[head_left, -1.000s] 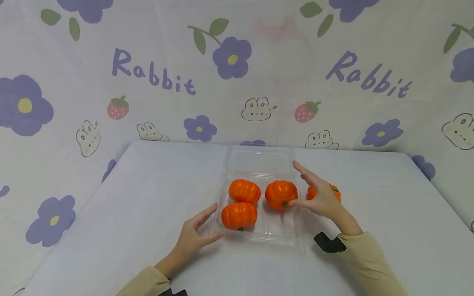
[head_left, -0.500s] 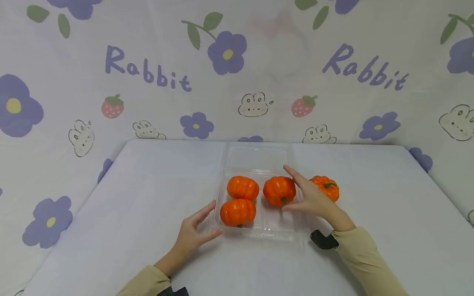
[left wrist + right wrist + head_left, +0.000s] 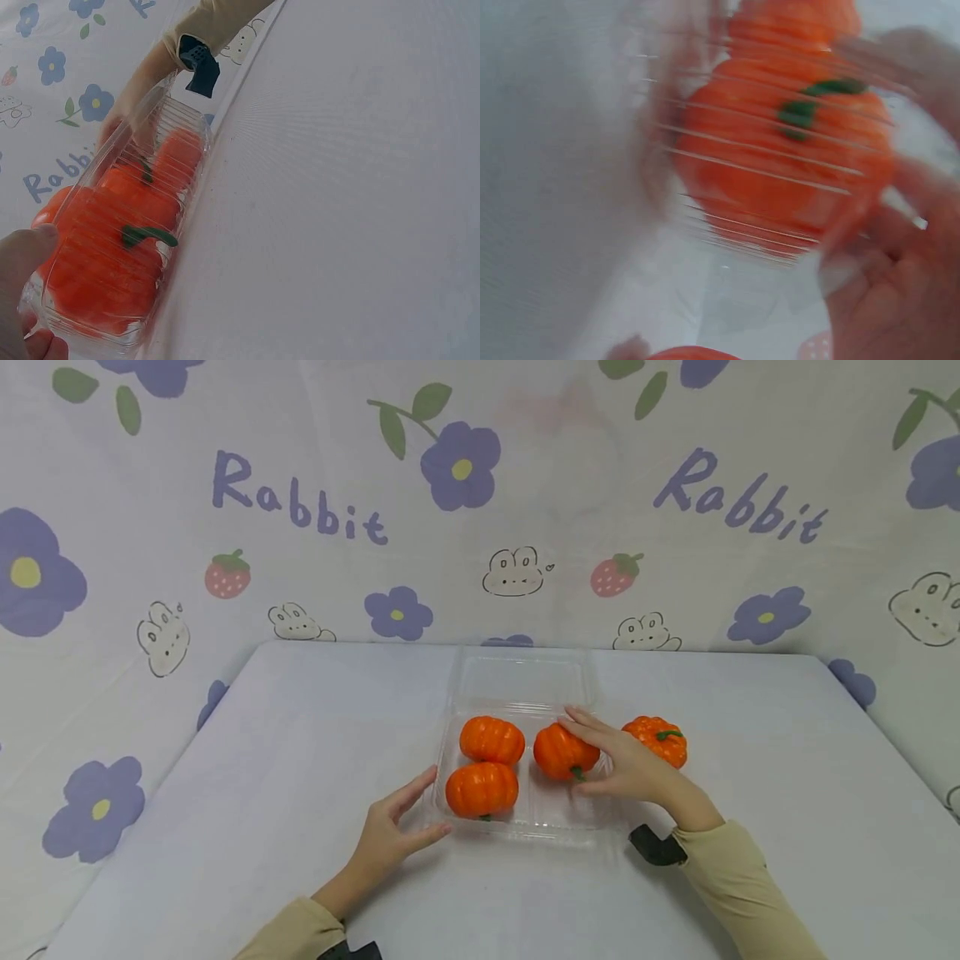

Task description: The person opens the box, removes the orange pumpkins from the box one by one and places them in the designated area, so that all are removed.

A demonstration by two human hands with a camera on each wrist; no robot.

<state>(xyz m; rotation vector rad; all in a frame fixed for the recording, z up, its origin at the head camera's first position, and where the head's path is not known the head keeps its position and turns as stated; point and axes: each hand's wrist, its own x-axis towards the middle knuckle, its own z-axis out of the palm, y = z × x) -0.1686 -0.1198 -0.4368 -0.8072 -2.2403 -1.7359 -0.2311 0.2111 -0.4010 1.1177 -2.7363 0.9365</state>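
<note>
Three small orange toy pumpkins sit in a clear plastic clamshell container (image 3: pixel 555 827), lid folded back. On the container's left side are a back pumpkin (image 3: pixel 492 740) and a front pumpkin (image 3: pixel 482 791). My right hand (image 3: pixel 633 768) holds the right-hand pumpkin (image 3: pixel 558 753), fingers over its top and thumb by its green stem. In the right wrist view this pumpkin (image 3: pixel 780 157) shows blurred through the ribbed plastic wall. My left hand (image 3: pixel 386 835) grips the container's front left corner; its fingertips (image 3: pixel 37 244) overlap the clear rim in the left wrist view.
Another orange pumpkin (image 3: pixel 663 743) lies on the white table (image 3: pixel 315 735), right of the container and partly behind my right hand. The container's open lid (image 3: pixel 521 678) lies toward the back edge. A patterned cloth (image 3: pixel 517 485) hangs behind the table.
My right hand has moved left from beside the pumpkin, and its fingers have closed over it. That pumpkin has tilted slightly. The left hand stays at the container's corner.
</note>
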